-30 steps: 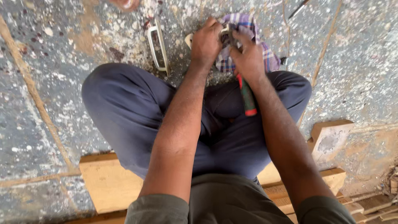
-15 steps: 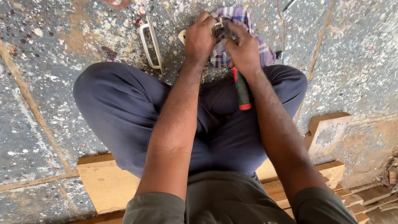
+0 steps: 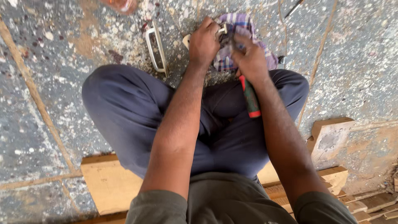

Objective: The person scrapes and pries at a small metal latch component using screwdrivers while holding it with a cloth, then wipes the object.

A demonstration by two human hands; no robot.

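I sit cross-legged on a speckled stone floor. My right hand [image 3: 250, 60] grips a tool with a red and green handle [image 3: 250, 98], the handle pointing back toward my lap. My left hand [image 3: 204, 40] is closed on a small pale metal piece [image 3: 223, 30] at the tool's working end. Both hands work over a purple checked cloth [image 3: 244, 25] spread on the floor. The tool's tip is hidden between my hands.
A white metal handle [image 3: 156, 47] lies on the floor left of my hands. A wooden plank [image 3: 108, 182] sits under my legs. A wooden block [image 3: 330, 139] and wood scraps [image 3: 373, 203] lie at the right. A reddish object [image 3: 120, 5] is at the top edge.
The view has shifted slightly; my hands stay together over the cloth, with the tool handle tilting a little.
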